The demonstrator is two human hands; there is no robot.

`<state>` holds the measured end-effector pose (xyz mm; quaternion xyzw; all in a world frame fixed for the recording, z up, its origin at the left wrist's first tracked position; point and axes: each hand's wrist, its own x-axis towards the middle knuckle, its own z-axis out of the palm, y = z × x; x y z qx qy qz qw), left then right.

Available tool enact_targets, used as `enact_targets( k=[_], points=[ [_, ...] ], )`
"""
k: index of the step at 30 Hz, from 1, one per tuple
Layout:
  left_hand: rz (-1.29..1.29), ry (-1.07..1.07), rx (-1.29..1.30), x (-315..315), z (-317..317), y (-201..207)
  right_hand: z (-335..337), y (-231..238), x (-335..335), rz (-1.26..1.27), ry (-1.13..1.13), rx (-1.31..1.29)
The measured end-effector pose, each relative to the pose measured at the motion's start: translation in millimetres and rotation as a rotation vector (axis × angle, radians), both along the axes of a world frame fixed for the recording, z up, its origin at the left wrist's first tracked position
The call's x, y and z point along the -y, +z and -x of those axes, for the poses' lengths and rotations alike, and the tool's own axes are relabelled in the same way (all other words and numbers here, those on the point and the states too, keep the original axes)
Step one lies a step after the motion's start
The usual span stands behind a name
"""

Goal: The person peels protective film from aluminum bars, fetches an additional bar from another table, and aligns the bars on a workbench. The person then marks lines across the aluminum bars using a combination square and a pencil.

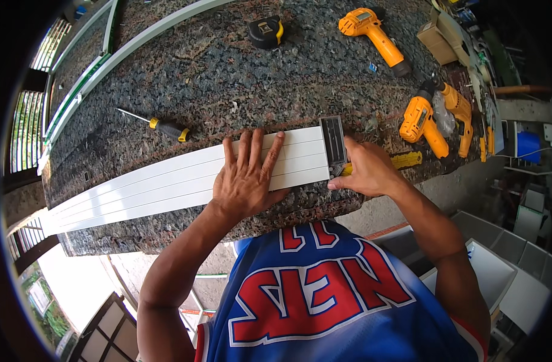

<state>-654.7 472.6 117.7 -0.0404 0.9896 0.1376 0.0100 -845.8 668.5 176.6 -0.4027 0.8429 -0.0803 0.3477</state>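
Observation:
Several long white strips (185, 175) lie side by side on the carpeted table, running from the far left to the middle. My left hand (246, 172) rests flat on them near their right end, fingers spread. Against that end stands a dark rectangular slotted piece (333, 142). My right hand (369, 168) grips its right side and near end, with the thumb by the strips' near corner. From beneath this hand a yellow strip with markings (406, 160) sticks out to the right; whether it joins the dark piece is hidden.
The table (209, 78) has a dark patterned covering. A screwdriver (158, 125) lies beyond the strips and a tape measure (266, 32) farther back. Orange power drills (372, 36) lie at the right near a cardboard box (437, 41). White frames (140, 39) stretch along the far left.

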Motion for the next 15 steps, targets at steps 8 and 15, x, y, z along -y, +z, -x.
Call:
enact_targets(
  k=[8, 15],
  points=[
    [-0.002, 0.015, -0.035, -0.9, -1.9, -4.9, -2.6, 0.9, 1.5, -0.006, -0.048, 0.061],
    [0.024, 0.015, -0.016, 0.6, -1.8, -2.9, -4.1, 1.1, 4.7, -0.074, -0.021, -0.030]
  ],
)
